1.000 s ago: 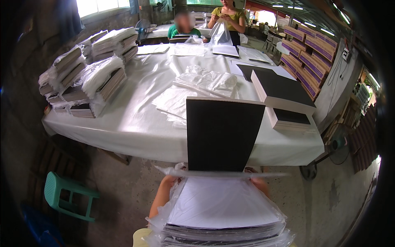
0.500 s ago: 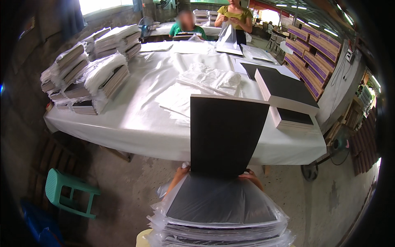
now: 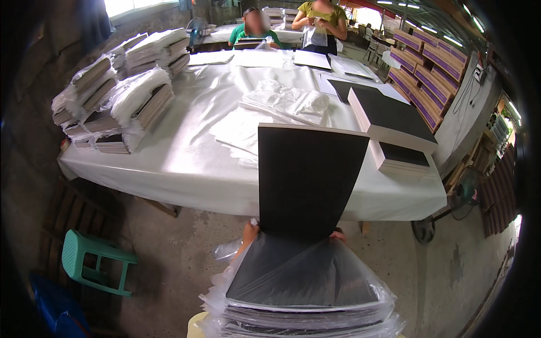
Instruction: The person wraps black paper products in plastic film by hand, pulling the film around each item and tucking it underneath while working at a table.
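A tall black board (image 3: 310, 180) with a pale edge stands nearly upright in front of me. Its lower end meets a clear plastic bag (image 3: 304, 267), which lies over a dark board on top of a stack of bagged boards (image 3: 298, 329). At the board's lower left, my left hand (image 3: 250, 232) is closed on a bunched bit of the clear plastic. My right hand (image 3: 338, 235) is at the lower right edge by the bag's mouth, only partly visible, its fingers curled there. Both forearms are largely hidden behind the plastic.
A white-covered table (image 3: 186, 135) carries loose plastic bags (image 3: 287, 104), thick black boards (image 3: 394, 115) at right and wrapped stacks (image 3: 135, 96) at left. A green stool (image 3: 98, 262) stands on the floor. Two people work at the far side; cartons (image 3: 431, 73) are piled behind.
My right hand has shifted slightly up along the board's edge, showing less of its back. Across the table, the standing person has raised the clear bag away from a board.
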`<action>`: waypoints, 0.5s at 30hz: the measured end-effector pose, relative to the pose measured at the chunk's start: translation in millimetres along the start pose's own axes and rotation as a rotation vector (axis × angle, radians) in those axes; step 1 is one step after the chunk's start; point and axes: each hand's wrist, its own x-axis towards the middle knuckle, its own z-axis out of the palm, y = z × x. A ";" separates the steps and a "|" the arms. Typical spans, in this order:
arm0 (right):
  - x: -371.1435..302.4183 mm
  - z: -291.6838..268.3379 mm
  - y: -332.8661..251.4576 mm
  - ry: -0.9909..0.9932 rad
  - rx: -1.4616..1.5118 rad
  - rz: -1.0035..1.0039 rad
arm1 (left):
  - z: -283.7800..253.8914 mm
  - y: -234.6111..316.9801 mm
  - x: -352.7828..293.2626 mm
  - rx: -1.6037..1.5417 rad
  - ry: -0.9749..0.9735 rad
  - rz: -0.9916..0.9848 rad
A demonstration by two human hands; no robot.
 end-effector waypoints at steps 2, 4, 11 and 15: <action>1.8 -2.9 4.5 0.017 -0.006 -0.008 | 3.5 6.8 -5.4 0.050 0.046 -0.017; 5.4 -4.1 8.6 0.026 -0.011 -0.017 | 0.7 14.6 -7.6 0.091 0.081 -0.012; 18.8 -19.0 19.9 0.123 -0.148 -0.164 | -21.7 50.6 -3.7 0.300 -0.084 0.071; -3.1 -37.6 -40.0 0.157 -0.447 -0.169 | -77.4 109.7 0.2 0.519 -0.082 0.182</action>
